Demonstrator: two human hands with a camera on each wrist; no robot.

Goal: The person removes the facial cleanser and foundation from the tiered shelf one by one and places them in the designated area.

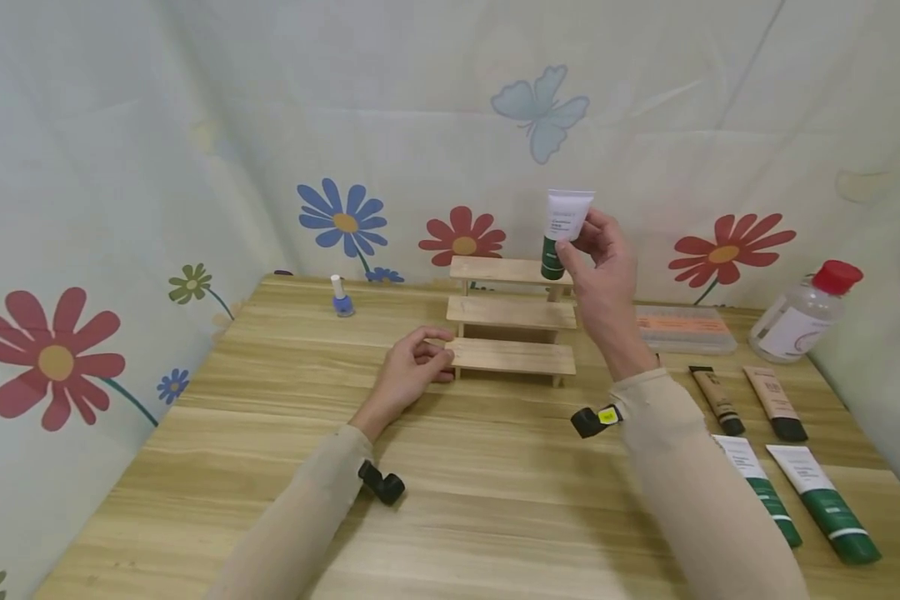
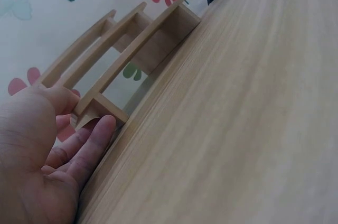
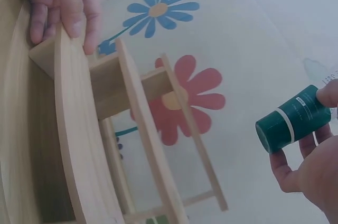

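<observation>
A three-step wooden display stand stands near the back of the table. My left hand grips the left end of its lowest step. In the left wrist view the thumb lies over the board and the fingers reach around the end by the leg. Above the right part of the top step, my right hand holds a small white-and-green squeeze tube between thumb and fingers, its green cap end down. The right wrist view shows the tube in the air, apart from the stand.
A blue nail polish bottle stands left of the stand. To the right are a clear plastic box, a red-capped bottle, two beige tubes and two larger white-and-green tubes. A flowered curtain hangs behind the table.
</observation>
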